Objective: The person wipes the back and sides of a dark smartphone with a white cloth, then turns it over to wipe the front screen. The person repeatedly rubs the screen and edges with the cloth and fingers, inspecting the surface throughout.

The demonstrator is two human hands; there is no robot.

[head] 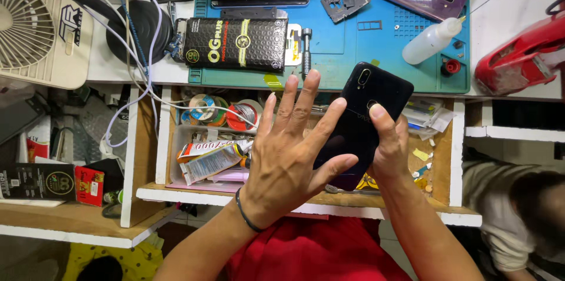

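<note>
Right hand [389,150] gripping black phone [366,117], left hand [289,153] seemingly flat on it

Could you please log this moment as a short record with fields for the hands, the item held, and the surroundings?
Left hand: left hand, fingers spread, pressed flat on the phone's back.
Right hand: right hand grips the black phone from its right edge, thumb on the back.
Phone state: back side up, camera lens at the top.
Below: open drawer holding tape rolls and a glue tube.
Behind: blue work mat, white squeeze bottle, screwdriver.
</note>
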